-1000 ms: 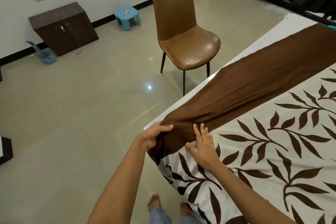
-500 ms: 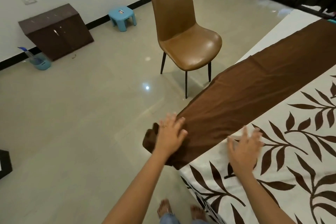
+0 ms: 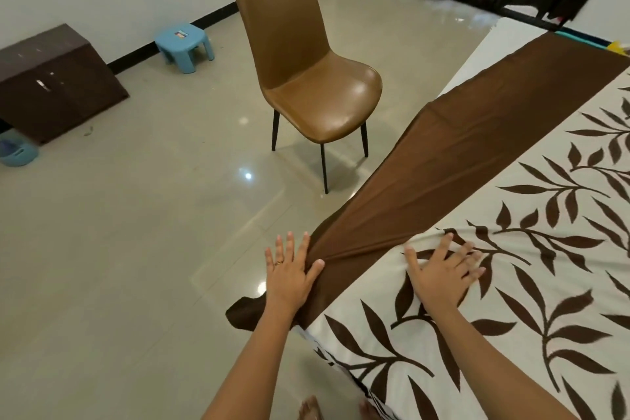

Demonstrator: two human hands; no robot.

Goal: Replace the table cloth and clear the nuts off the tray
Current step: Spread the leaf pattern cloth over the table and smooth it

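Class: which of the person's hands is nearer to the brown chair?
Left. The left hand touches the tablecloth's brown border at the edge facing the chair; the right hand lies flat farther in, on the leaf pattern.

On the table cloth (image 3: 545, 310), left hand (image 3: 289, 278) presses brown border, right hand (image 3: 441, 274) leaf print.

Leaf-print table cloth (image 3: 511, 283) spread flat, brown border overhanging table edge.
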